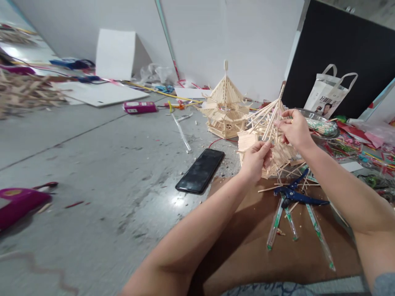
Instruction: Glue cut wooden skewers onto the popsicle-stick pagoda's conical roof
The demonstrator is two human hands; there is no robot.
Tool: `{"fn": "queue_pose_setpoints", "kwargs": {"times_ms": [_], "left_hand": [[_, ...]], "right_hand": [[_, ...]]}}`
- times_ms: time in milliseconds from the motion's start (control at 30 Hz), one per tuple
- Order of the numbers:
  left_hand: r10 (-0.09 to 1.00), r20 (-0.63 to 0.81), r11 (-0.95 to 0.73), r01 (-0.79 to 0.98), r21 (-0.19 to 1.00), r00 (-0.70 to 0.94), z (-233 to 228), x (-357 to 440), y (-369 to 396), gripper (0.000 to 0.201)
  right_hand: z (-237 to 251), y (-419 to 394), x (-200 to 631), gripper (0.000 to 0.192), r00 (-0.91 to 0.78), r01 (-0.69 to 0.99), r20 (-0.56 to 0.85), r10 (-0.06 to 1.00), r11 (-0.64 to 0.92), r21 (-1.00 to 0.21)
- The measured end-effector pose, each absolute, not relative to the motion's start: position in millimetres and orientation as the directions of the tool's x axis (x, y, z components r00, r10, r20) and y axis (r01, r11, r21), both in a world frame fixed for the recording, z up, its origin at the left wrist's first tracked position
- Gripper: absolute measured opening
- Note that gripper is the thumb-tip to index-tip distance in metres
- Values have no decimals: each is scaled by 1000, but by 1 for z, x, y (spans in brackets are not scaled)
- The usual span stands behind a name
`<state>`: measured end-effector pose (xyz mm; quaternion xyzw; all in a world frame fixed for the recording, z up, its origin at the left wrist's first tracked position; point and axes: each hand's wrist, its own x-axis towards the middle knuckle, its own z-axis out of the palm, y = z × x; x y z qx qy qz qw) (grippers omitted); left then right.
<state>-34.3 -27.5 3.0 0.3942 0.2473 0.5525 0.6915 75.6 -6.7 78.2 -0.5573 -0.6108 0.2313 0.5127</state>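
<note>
Stick model between both hands, blue pliers below, phone beside.

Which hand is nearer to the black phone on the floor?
Left. The left hand grips the stick model's lower part, just right of the black phone. The right hand holds its upper sticks, farther right and higher.

Pale wood stick model; blue pliers; black phone; brown board; magenta box; grey floor.
</note>
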Motion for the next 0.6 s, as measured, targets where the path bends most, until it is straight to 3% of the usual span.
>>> {"fn": "queue_pose_setpoints", "kwargs": {"times_ms": [300,600], "left_hand": [[955,134,43,-570,820,265,-1,-34,-22,32],[956,141,27,-558,830,255,-2,-35,-21,31]], "right_hand": [[75,-5,69,32,210,296,288,934,220,-930],[79,-8,68,30,211,254,229,950,173,-952]]}}
